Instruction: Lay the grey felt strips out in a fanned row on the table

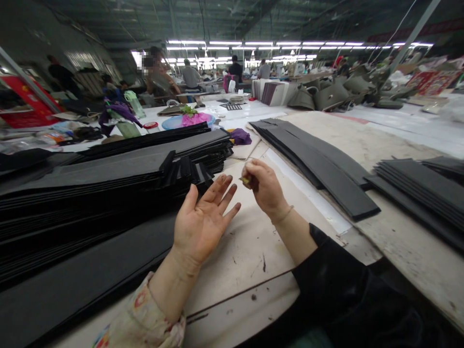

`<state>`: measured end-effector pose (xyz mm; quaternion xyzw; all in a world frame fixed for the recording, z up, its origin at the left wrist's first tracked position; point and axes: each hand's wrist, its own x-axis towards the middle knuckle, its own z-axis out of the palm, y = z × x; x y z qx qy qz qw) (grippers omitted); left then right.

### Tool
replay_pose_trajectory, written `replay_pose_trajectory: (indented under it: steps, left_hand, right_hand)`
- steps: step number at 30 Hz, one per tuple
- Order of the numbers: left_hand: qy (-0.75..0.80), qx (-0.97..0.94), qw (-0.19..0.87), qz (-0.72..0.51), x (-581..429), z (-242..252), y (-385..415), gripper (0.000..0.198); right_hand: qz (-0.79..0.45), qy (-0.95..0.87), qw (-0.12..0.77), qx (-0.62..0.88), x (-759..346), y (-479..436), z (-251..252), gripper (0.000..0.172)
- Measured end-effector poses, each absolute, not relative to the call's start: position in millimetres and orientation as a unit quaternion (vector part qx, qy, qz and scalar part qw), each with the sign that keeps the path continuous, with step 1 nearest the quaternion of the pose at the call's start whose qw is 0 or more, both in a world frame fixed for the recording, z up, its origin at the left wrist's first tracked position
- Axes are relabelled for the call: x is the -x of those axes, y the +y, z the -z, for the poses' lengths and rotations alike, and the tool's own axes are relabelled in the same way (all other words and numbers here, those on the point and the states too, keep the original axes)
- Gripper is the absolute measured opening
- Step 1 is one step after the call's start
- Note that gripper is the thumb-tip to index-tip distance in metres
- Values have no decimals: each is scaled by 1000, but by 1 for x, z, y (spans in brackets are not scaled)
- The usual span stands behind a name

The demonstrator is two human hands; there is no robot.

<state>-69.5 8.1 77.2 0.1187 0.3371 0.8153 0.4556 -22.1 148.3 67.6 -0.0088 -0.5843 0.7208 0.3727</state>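
Note:
My left hand is raised palm up over the white table, fingers spread and dirty, holding nothing. Just right of it, my right hand is closed in a pinch on a small yellowish thing that I cannot make out. A tall stack of black sheets lies directly left of and behind my left hand. A fanned row of long black strips runs along the table to the right of my right hand.
More black strips lie at the far right. A blue dish with pink material, bags and bottles sit at the back left. Grey folded pieces are piled at the back right. Several people work at distant tables.

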Motion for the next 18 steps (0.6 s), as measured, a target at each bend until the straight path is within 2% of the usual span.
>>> replay_pose_trajectory:
  steps: [3, 8, 18]
  left_hand:
    - [328, -127, 453, -819, 70, -77, 8, 44]
    - [327, -129, 456, -818, 70, -76, 8, 45]
    - [320, -143, 414, -840, 70, -79, 6, 47]
  right_hand:
    - [-761, -512, 398, 7, 19, 155, -74, 23]
    - [-777, -528, 342, -29, 16, 150, -77, 26]
    - [-686, -651, 324, -36, 19, 151, -65, 39]
